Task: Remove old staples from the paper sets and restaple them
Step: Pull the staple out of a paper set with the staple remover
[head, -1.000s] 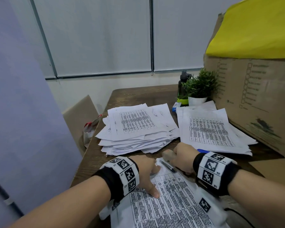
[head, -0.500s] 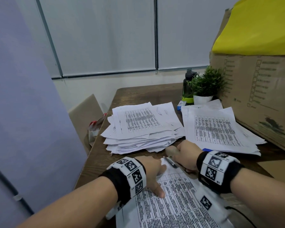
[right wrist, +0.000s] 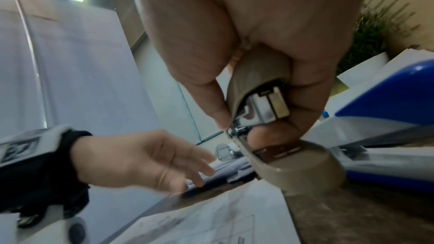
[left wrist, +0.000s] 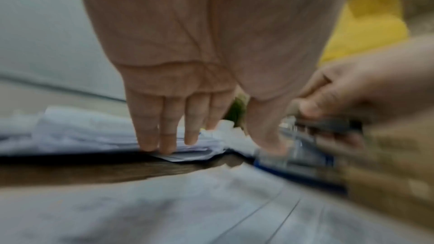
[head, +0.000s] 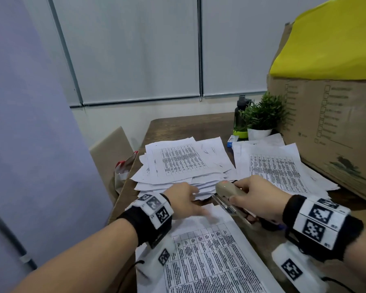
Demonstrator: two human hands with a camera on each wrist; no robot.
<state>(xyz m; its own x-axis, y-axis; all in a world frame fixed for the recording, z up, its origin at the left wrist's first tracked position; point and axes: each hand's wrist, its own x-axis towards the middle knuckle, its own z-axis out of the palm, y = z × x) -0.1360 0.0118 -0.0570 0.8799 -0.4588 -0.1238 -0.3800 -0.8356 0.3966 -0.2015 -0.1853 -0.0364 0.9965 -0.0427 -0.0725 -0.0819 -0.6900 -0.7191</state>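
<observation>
R hand (head: 256, 197) grips beige stapler (head: 228, 192) over near paper set (head: 209, 250); L hand (head: 184, 200) relaxed, fingers extended toward middle paper pile (head: 182, 166).

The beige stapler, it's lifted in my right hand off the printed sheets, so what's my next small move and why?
Probably set the stapler aside beside the blue stapler. Your right hand grips it clear of the paper set, and your open left hand reaches toward the left pile, so stapling here looks finished.
</observation>
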